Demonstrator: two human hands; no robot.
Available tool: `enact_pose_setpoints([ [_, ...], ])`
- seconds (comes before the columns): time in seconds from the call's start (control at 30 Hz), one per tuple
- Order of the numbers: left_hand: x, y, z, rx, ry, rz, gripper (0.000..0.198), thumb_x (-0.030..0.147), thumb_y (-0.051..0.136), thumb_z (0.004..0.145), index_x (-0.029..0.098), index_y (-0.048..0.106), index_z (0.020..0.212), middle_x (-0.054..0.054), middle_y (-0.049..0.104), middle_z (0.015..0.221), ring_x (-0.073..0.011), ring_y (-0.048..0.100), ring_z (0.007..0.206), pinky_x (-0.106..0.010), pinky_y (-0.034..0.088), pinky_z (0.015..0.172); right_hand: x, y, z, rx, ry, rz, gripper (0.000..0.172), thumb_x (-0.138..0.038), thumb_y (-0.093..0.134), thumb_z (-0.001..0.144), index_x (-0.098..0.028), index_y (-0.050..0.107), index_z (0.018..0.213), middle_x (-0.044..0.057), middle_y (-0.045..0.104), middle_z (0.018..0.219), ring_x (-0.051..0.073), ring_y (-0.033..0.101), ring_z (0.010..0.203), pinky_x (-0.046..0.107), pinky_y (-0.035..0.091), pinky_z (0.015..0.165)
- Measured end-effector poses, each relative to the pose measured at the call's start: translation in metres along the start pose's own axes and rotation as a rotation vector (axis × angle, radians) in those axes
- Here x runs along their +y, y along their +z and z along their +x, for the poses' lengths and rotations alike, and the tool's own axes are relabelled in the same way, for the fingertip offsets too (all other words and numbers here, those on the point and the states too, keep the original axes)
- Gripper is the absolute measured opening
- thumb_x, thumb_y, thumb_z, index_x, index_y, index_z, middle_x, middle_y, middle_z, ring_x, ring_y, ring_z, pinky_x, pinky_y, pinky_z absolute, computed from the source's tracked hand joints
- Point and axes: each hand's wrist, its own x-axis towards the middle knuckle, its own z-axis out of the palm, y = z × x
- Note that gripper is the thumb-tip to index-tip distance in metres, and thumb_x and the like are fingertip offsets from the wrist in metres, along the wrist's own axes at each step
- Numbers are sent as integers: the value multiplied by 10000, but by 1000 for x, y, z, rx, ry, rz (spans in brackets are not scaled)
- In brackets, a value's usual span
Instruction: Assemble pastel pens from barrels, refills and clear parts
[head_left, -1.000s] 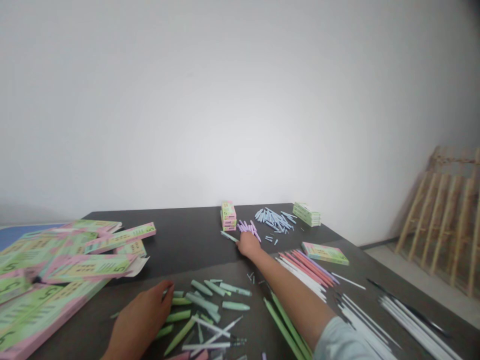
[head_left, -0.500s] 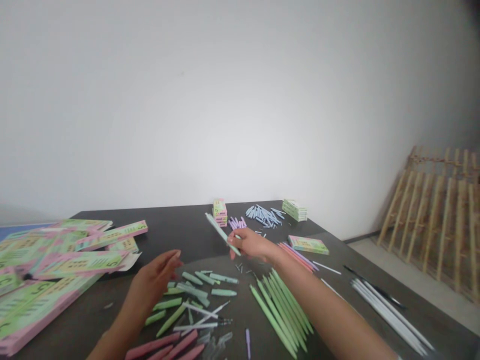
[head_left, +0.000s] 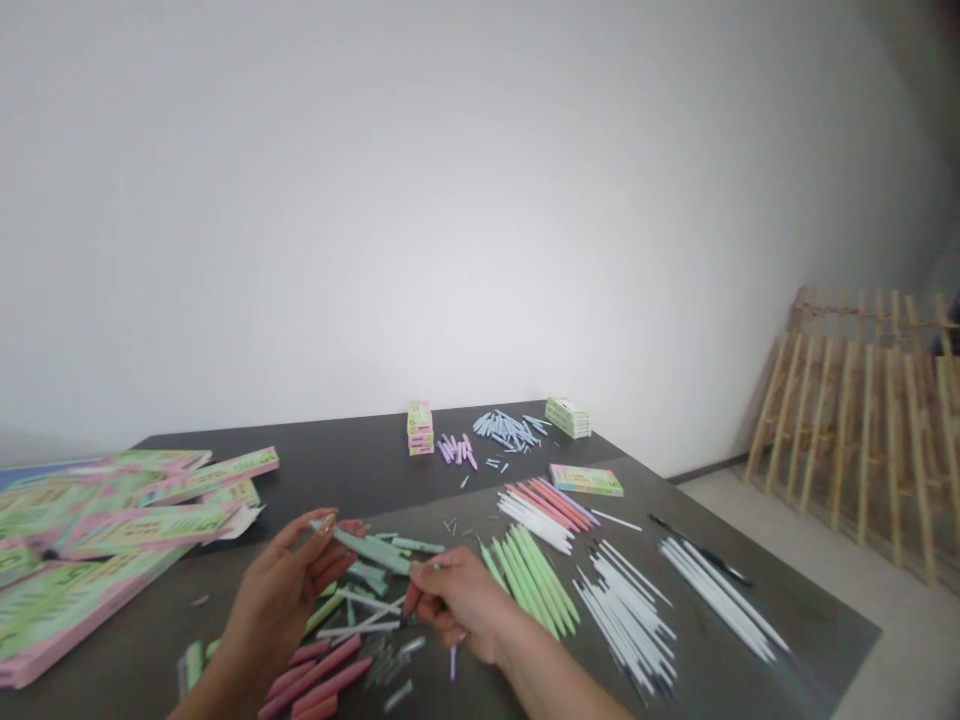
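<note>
1. The left hand (head_left: 281, 580) pinches one end of a mint-green pen (head_left: 367, 548).
2. The right hand (head_left: 461, 608) grips the other end.
3. The pen slants between them, over loose mint-green barrels (head_left: 418, 545).
4. Bright-green pens (head_left: 531, 582) lie just right of the right hand, near white refills (head_left: 628, 622).
5. Pink barrels (head_left: 322, 680) lie beside the left forearm.

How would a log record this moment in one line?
left hand: holding pale green pen | right hand: at its other end | nearby: pink barrels
</note>
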Motion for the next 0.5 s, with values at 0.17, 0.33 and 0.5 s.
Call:
enact_pose_setpoints([
  [0.17,-8,12,-12,9,50,-48,205,49,553,752,184,551,906,-19,699,678,-171,696,664,-212,556,563,8,4,0,62,-31,-34,413,-563,481,792,-173,543,674,-89,352,450,35,161,333,185,109,347],
  [0.33,-14,18,-14,108,-3,-108,141,51,486,809,185,528,825,4,677,609,-122,663,535,-190,541,520,12,1,-1,277,-247,-289,368,-438,503,810,-183,519,546,-30,394,478,99,343,465,232,246,480],
  [0.5,-15,17,-13,96,-14,-113,123,55,507,794,176,526,801,1,673,618,-124,663,539,-197,546,532,14,-3,-3,386,-504,-771,211,-303,481,830,-211,579,667,38,589,706,173,504,692,271,311,620],
])
